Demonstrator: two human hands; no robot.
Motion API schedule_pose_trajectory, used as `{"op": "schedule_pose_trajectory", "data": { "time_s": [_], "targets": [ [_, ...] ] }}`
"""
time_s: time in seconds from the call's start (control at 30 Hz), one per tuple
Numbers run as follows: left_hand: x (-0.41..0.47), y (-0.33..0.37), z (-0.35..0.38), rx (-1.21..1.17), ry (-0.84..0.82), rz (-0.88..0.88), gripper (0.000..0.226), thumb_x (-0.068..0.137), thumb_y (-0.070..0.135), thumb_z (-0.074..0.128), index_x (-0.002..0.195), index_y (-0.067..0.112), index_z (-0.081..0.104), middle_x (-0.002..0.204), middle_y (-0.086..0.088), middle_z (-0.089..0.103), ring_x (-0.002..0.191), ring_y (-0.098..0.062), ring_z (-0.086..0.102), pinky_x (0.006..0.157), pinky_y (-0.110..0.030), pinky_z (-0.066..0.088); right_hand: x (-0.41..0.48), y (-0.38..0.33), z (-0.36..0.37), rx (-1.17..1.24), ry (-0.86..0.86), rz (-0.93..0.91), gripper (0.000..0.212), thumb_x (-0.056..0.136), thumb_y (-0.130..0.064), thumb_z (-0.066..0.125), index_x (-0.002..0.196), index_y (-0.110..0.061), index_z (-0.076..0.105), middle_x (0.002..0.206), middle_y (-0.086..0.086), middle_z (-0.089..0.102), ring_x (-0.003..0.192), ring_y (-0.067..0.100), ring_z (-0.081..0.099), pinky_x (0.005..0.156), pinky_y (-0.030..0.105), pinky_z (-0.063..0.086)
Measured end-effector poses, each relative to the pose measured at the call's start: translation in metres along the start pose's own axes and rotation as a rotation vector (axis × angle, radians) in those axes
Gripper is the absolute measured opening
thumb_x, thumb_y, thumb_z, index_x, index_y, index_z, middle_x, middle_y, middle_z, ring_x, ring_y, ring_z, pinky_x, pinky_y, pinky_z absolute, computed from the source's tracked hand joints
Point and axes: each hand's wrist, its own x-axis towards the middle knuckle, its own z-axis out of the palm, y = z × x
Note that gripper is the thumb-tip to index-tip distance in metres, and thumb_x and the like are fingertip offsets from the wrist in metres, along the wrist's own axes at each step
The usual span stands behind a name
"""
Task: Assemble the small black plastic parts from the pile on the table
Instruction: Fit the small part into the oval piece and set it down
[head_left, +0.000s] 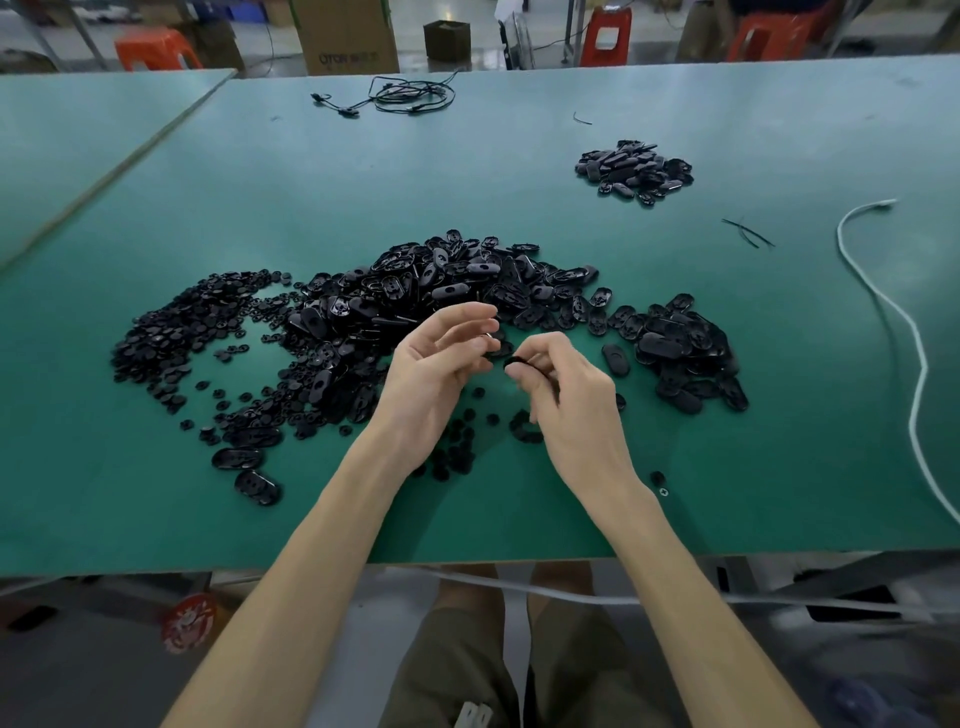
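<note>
A green table (675, 467) holds a big pile of black parts (415, 301) and a small pile (634, 169) farther back. By the big pile, the left hand (436, 364) has bent fingers; I cannot tell what they hold. The right hand (566, 400) pinches one little part (517, 362).

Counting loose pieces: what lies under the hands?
Small round black parts scattered on the green table; whatever sits directly beneath the left hand and right hand is covered.
</note>
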Motion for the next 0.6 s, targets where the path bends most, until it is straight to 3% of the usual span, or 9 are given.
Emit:
{"op": "schedule_pose_trajectory", "data": {
  "time_s": [0.1, 0.23, 0.37, 0.6],
  "targets": [
    [-0.0012, -0.003, 0.003, 0.112, -0.115, 0.011, 0.034, 0.095, -0.011, 0.059, 0.111, 0.014, 0.076, 0.11, -0.003, 0.072, 0.099, -0.017, 0.064, 0.091, -0.029, 0.052, -0.0009, 0.0005, 0.0002, 0.079, 0.015, 0.039, 0.026, 0.099, -0.02, 0.07, 0.106, -0.033, 0.048, 0.074, -0.009, 0.062, 0.061, 0.012, 0.057, 0.065, 0.031, 0.051],
    [-0.0029, -0.0052, 0.0046, 0.211, -0.215, -0.026, 0.03, 0.097, -0.006, 0.062, 0.12, 0.009, 0.074, 0.115, -0.007, 0.073, 0.106, -0.019, 0.063, 0.09, -0.028, 0.051, 0.0005, 0.0025, -0.0042, 0.22, 0.108, 0.092, 0.022, 0.099, -0.016, 0.071, 0.104, -0.02, 0.05, 0.074, 0.001, 0.066, 0.052, 0.017, 0.057, 0.056, 0.027, 0.05],
    [-0.0025, -0.0055, 0.0054, 0.252, -0.175, -0.01, 0.026, 0.096, 0.004, 0.068, 0.122, 0.002, 0.072, 0.118, -0.02, 0.071, 0.099, -0.021, 0.062, 0.086, -0.03, 0.049, 0.0006, 0.0042, -0.0042, 0.274, 0.042, 0.102, 0.013, 0.101, -0.02, 0.069, 0.102, -0.018, 0.056, 0.076, 0.001, 0.07, 0.051, 0.018, 0.059, 0.057, 0.023, 0.049],
    [-0.003, -0.0061, 0.0079, 0.272, -0.168, -0.036, 0.027, 0.093, 0.007, 0.073, 0.12, 0.004, 0.071, 0.107, -0.014, 0.071, 0.096, -0.019, 0.065, 0.082, -0.026, 0.05, 0.003, 0.0069, -0.0069, 0.357, 0.073, 0.155, 0.009, 0.102, -0.027, 0.068, 0.101, -0.02, 0.062, 0.073, 0.007, 0.071, 0.051, 0.017, 0.059, 0.056, 0.038, 0.052]
  ]
}}
